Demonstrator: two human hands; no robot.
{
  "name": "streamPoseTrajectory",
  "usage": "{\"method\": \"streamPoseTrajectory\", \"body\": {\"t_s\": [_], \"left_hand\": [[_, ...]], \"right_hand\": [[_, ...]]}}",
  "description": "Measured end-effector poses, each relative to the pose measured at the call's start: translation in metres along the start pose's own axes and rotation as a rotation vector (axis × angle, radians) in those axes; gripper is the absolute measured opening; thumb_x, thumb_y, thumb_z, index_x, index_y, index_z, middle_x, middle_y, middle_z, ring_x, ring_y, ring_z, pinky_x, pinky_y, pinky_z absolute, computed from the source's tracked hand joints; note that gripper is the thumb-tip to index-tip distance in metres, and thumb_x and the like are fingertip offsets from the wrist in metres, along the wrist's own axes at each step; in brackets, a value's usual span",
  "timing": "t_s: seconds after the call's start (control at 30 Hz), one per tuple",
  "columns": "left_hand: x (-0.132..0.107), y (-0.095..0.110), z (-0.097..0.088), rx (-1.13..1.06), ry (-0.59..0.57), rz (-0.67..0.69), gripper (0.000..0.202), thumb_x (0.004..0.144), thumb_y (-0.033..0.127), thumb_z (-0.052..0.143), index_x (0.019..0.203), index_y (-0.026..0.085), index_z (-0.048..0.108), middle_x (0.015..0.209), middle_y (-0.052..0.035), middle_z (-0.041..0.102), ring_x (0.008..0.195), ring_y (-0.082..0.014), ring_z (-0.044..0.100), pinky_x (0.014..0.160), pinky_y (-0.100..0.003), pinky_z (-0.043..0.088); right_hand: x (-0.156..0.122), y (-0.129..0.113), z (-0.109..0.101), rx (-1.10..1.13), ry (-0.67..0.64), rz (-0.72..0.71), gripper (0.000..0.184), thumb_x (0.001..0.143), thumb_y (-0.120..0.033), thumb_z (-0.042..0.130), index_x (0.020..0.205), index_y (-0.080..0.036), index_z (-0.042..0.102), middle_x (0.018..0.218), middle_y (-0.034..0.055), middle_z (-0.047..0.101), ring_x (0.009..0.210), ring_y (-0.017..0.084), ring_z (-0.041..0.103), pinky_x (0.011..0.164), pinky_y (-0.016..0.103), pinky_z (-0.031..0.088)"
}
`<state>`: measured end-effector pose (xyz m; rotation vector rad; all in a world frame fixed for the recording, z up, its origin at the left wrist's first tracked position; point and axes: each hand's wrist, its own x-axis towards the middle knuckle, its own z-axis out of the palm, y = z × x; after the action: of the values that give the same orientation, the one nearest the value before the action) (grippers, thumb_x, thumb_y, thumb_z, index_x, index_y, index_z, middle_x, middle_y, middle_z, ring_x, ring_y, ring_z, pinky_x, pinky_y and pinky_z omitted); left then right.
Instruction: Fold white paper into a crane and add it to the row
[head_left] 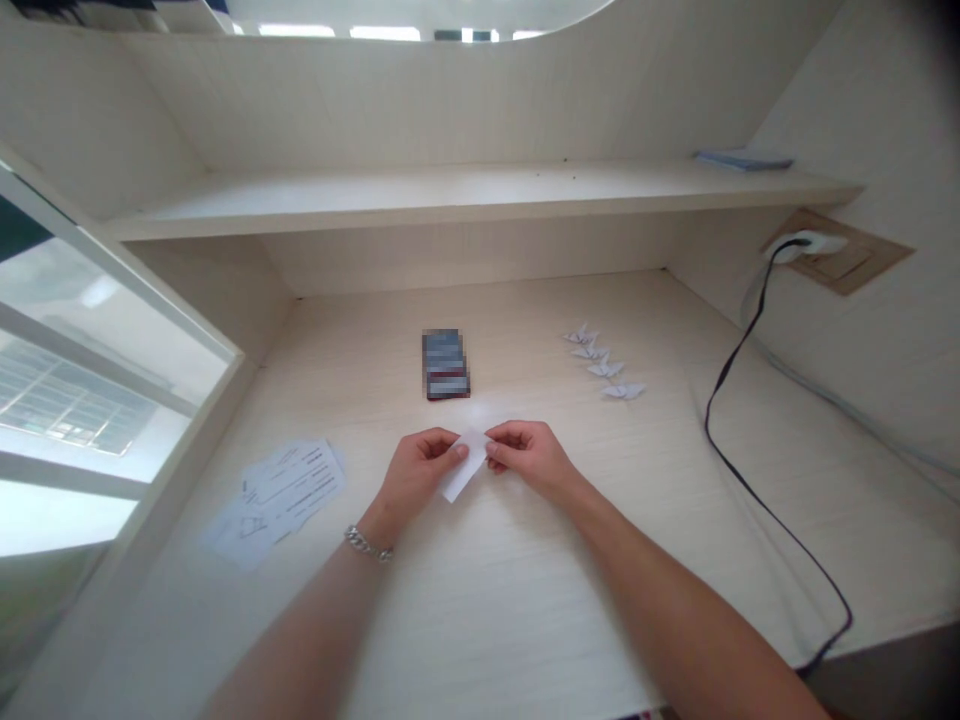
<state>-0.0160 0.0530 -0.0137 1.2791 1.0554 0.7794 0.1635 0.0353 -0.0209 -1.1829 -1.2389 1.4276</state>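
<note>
A small white folded paper (463, 465) is held over the middle of the pale wooden desk (525, 580). My left hand (417, 468) pinches its left side, thumb on top, fingers curled under. My right hand (527, 452) pinches the paper's upper right edge. A silver bracelet (367, 544) sits on my left wrist. Just beyond the hands lies a dark phone (445, 364), flat on the desk.
Several small folded paper cranes (604, 364) lie in a row at the right rear. Printed paper sheets (281, 492) lie at the left. A black cable (750, 480) runs from a wall socket (814, 245) across the desk's right side. A shelf (465, 195) spans above; a window is at the left.
</note>
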Motion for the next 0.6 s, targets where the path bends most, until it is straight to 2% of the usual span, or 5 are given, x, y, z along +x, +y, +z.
{"method": "streamPoseTrajectory", "body": {"t_s": [0.17,0.6], "left_hand": [[0.0,0.0,0.001,-0.021,-0.035,0.02,0.03,0.066,0.038,0.067,0.083,0.013,0.063,0.076,-0.0059,0.068,0.062,-0.0154,0.061,0.053,-0.024,0.045],[-0.002,-0.001,0.002,-0.177,-0.068,0.037,0.023,0.065,0.026,0.07,0.084,0.013,0.068,0.073,-0.0065,0.069,0.062,-0.0189,0.064,0.056,-0.028,0.049]], "right_hand": [[-0.002,-0.002,0.0,-0.026,-0.004,-0.002,0.027,0.065,-0.035,0.068,0.08,-0.013,0.067,0.057,0.0016,0.062,0.051,0.012,0.057,0.052,0.026,0.049],[-0.011,0.001,0.0,0.196,0.004,-0.004,0.022,0.062,-0.024,0.071,0.081,-0.014,0.068,0.061,0.0023,0.065,0.057,0.013,0.062,0.057,0.026,0.05]]}}
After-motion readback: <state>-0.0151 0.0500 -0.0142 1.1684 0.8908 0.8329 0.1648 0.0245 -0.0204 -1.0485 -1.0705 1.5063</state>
